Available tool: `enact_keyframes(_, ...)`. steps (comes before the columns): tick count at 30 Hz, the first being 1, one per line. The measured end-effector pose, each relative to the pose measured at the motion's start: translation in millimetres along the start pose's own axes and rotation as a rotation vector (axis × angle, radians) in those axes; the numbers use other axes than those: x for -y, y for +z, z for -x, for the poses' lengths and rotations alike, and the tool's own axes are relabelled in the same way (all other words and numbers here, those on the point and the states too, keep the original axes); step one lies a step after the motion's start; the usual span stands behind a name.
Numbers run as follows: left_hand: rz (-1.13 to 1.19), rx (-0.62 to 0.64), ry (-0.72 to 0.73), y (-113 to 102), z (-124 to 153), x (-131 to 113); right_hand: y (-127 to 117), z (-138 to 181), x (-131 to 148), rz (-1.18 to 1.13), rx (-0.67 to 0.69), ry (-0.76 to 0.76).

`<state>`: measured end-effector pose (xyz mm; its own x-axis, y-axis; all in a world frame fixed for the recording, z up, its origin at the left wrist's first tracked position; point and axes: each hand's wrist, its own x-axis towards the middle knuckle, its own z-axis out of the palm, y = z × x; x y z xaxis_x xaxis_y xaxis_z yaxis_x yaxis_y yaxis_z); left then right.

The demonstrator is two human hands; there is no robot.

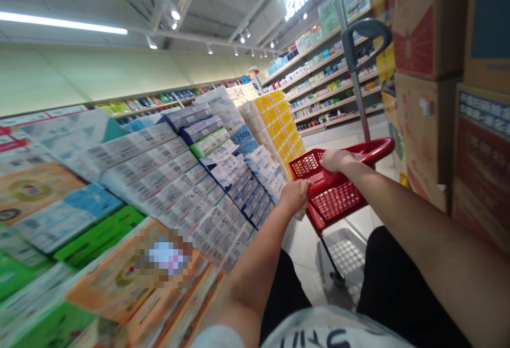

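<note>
Stacked packs (169,164) occupy the left side. Cardboard cartons (420,119) are stacked at the right. The red cart (337,202), with perforated walls, is located between these 2 stacks, directly ahead of the person. The right hand (335,161) grasps its upper bar; the left hand (294,197) is clenched on its left end. 1 caster wheel (337,278) shows below.

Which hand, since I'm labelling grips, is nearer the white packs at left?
The left hand, at the left edge of the shopping cart; the right hand, also on it, is farther from the packs.
</note>
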<state>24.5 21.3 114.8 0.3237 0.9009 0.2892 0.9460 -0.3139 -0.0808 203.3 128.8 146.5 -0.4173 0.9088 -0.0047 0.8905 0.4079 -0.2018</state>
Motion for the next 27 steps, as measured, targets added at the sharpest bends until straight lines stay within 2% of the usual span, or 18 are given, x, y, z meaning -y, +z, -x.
enact_keyframes(2, -0.053, 0.132, 0.018, -5.6, -8.3, 2.0, 1.3, -1.9, -1.0, -0.014, -0.008, 0.017)
enact_keyframes(3, -0.053, 0.134, 0.028, -4.3, -8.3, 1.9, 1.6, -2.5, -1.1, -0.022, -0.012, 0.03)
enact_keyframes(5, -0.006, -0.004, 0.034, 5.7, 0.4, -1.2, 1.5, -2.4, -0.2, -0.019, -0.015, 0.047)
enact_keyframes(7, 0.073, -0.285, -0.02, 19.5, 14.2, -6.0, 0.4, -1.1, 1.4, 0.004, -0.005, 0.036)
enact_keyframes(8, 0.085, -0.387, -0.04, 24.8, 19.8, -7.9, -0.2, -0.3, 2.2, 0.017, 0.002, 0.025)
enact_keyframes(9, 0.097, -0.438, -0.053, 27.7, 22.8, -8.8, -0.9, 0.4, 2.9, 0.028, 0.008, 0.016)
enact_keyframes(10, 0.115, -0.426, -0.062, 27.8, 22.7, -8.6, -1.4, 1.0, 3.4, 0.033, 0.012, 0.014)
enact_keyframes(14, 0.036, -0.067, 0.01, 10.6, 1.6, 0.7, -1.7, 1.7, 2.9, 0.016, 0.006, 0.038)
enact_keyframes(16, -0.019, 0.014, 0.028, 5.7, -5.4, 4.9, -1.2, 1.4, 2.1, -0.018, -0.005, 0.068)
enact_keyframes(18, 0.019, -0.055, 0.046, 10.4, -1.0, 5.3, -0.9, 1.4, 1.7, -0.034, -0.018, 0.088)
enact_keyframes(21, 0.134, -0.334, 0.046, 28.2, 18.3, 0.0, -1.4, 1.7, 2.2, -0.007, -0.014, 0.063)
enact_keyframes(23, 0.14, -0.463, 0.022, 35.3, 26.1, -3.7, -1.5, 1.3, 2.4, 0.018, 0.005, 0.053)
enact_keyframes(25, 0.13, -0.429, 0.004, 31.9, 23.2, -4.9, -0.7, -0.3, 1.6, 0.043, 0.015, 0.046)
enact_keyframes(27, 0.102, -0.248, -0.014, 21.2, 13.0, -3.4, 0.9, -2.9, -0.2, 0.066, 0.01, 0.021)
